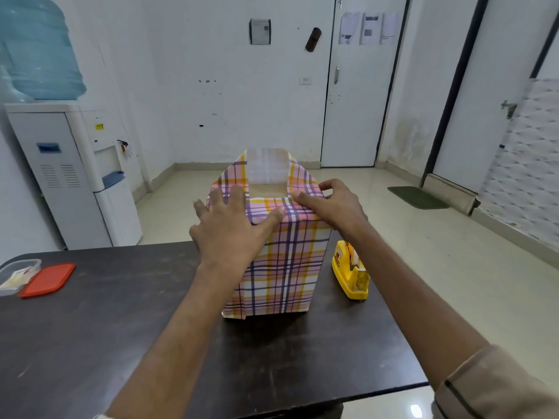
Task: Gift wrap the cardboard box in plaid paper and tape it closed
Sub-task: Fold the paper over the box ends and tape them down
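While the cardboard box is standing upright at the far edge of the dark table, sheathed in plaid paper with its top partly uncovered, the left hand is pressing the near flap down with straight, spread fingers. The right hand is pinching the right-hand fold. Printing on the yellow tape dispenser just beside the box is showing too blurred to read.

Left of the plaid-wrapped box and before it, the tabletop lies open. A yellow tape dispenser stands near its right side; a red lid and plastic container occupy the far-left edge.
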